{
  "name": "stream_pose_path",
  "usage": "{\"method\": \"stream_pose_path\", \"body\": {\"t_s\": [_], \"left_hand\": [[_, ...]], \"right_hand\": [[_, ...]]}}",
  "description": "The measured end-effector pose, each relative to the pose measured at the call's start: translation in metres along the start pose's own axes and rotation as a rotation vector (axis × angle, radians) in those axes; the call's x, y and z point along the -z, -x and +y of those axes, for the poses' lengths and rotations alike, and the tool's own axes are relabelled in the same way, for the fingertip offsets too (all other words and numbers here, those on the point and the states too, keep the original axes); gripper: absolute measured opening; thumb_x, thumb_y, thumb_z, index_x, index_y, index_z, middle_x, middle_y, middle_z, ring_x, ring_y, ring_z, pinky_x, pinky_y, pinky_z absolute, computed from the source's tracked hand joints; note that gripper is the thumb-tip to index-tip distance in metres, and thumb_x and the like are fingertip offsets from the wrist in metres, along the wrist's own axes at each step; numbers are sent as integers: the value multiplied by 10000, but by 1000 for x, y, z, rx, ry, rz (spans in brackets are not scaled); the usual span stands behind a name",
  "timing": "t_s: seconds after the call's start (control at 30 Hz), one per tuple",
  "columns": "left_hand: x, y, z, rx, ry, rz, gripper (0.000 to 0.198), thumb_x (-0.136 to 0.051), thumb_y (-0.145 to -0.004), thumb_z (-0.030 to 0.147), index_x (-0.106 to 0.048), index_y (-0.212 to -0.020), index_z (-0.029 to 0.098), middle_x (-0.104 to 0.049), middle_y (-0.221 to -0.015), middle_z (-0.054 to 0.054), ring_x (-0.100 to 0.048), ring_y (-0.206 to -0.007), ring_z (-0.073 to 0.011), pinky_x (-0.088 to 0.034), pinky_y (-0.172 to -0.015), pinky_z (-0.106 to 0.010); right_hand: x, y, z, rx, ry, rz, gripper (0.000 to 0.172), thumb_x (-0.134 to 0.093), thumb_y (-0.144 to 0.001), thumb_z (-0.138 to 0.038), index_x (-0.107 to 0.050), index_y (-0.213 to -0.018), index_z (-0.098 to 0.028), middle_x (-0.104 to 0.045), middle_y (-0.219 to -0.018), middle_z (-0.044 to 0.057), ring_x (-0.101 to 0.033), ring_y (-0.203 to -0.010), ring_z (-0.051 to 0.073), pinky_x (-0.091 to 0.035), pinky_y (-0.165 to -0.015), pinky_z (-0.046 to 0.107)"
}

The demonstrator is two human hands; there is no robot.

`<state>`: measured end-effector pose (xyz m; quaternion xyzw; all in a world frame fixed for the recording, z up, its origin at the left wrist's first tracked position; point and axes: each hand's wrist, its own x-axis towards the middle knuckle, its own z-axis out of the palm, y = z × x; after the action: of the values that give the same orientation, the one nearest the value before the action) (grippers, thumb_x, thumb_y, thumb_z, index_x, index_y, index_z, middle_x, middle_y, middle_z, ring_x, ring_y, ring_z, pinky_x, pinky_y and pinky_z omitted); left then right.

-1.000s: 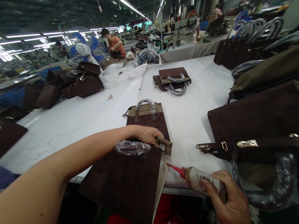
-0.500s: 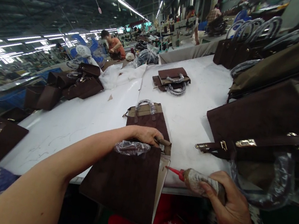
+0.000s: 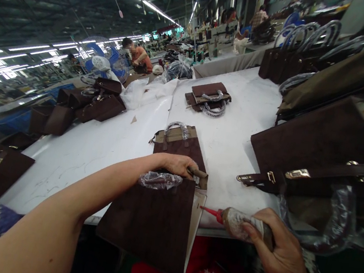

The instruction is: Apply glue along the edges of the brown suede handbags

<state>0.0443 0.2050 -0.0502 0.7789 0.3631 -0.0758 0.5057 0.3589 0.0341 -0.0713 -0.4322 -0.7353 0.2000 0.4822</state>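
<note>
A dark brown handbag (image 3: pixel 150 223) lies across the front edge of the white table, its plastic-wrapped handle on top. My left hand (image 3: pixel 180 166) reaches over it, fingers closed on the olive-brown lining (image 3: pixel 201 176) at the bag's opened side. In my right hand (image 3: pixel 280 242) is a glue bottle (image 3: pixel 240 223) with a smeared label, held nearly level. Its red nozzle (image 3: pixel 213 212) points left, the tip at the pale inner panel (image 3: pixel 196 216) along the bag's side; whether it touches I cannot tell.
Large brown bags (image 3: pixel 320 148) crowd the right side. Another small handbag (image 3: pixel 208 96) lies farther back on the white table (image 3: pixel 233 162). Bags are piled at the left (image 3: pixel 104 106), near a blue fan (image 3: pixel 102 63). A co-worker in orange (image 3: pixel 142 57) sits beyond.
The bottle in my right hand has dropped slightly, its nozzle tip now lower along the pale panel. My left hand and the bag have hardly moved.
</note>
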Motion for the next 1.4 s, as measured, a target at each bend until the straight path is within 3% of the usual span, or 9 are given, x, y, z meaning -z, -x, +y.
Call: {"method": "stream_pose_path", "body": {"t_s": [0.2, 0.33, 0.43, 0.57, 0.7, 0.83, 1.03, 1.2, 1.4], "left_hand": [[1, 0, 2, 2, -3, 3, 387, -783, -776, 238, -778, -1160, 189, -765, -1053, -30, -670, -936, -203, -509, -814, -246], [0, 0, 3, 1, 4, -9, 364, -759, -802, 228, -776, -1164, 198, -768, -1049, -22, -676, -917, -190, -514, -809, -244], [-1, 1, 2, -3, 7, -19, 322, -752, -811, 234, -787, -1130, 197, -769, -1046, -23, -679, -909, -189, -520, -807, -248], [-1, 1, 2, -12, -3, -9, 291, -783, -795, 255, -803, -1080, 201, -769, -1051, -29, -678, -935, -197, -515, -843, -257], [0, 2, 5, -15, -9, -4, 309, -797, -796, 285, -802, -1094, 207, -770, -1057, -30, -679, -942, -200, -517, -864, -270], [0, 3, 7, -18, -1, -13, 367, -780, -816, 282, -776, -1178, 222, -762, -1130, -21, -675, -994, -203, -515, -882, -267], [-3, 5, 12, 19, 11, -1, 325, -762, -814, 236, -788, -1135, 196, -767, -1076, -33, -681, -963, -203, -517, -865, -267], [4, 32, 40, -33, -8, 32, 284, -717, -830, 197, -784, -1105, 181, -759, -1012, -14, -667, -908, -175, -505, -825, -242], [39, 96, 103, 74, -49, 165, 294, -708, -847, 289, -767, -1105, 162, -748, -982, -7, -653, -870, -157, -495, -796, -214]], "right_hand": [[-1, 5, 0, -30, -14, -62, 114, -611, -980, -289, -577, -876, -259, -583, -726, -41, -588, -602, 131, -468, -570, 224], [-4, 16, 3, -91, -27, -30, 121, -622, -972, -314, -592, -871, -254, -599, -731, -32, -593, -608, 141, -477, -577, 237], [-5, 21, 3, -82, -74, -97, 110, -628, -965, -314, -610, -875, -254, -608, -734, -30, -603, -608, 141, -480, -562, 233], [-4, 23, 1, -67, -31, -13, 77, -628, -963, -291, -619, -895, -255, -630, -755, -19, -626, -637, 151, -504, -604, 237], [-3, 23, 1, -49, -55, -93, 81, -622, -964, -290, -617, -889, -257, -635, -755, -9, -626, -628, 161, -505, -578, 246], [-5, 25, -2, -29, -45, -24, 43, -628, -958, -238, -603, -929, -258, -633, -777, -17, -628, -645, 149, -510, -611, 232], [-8, 35, -7, -47, -134, -194, 101, -600, -976, -287, -619, -881, -258, -632, -751, -10, -631, -636, 159, -513, -581, 239], [6, 32, -10, -65, -91, -122, 88, -641, -949, -309, -624, -876, -263, -628, -740, -14, -618, -613, 158, -504, -567, 237], [19, 20, -30, 14, -43, 44, 45, -643, -962, -305, -628, -966, -263, -666, -817, 2, -677, -721, 163, -546, -688, 220]]}}
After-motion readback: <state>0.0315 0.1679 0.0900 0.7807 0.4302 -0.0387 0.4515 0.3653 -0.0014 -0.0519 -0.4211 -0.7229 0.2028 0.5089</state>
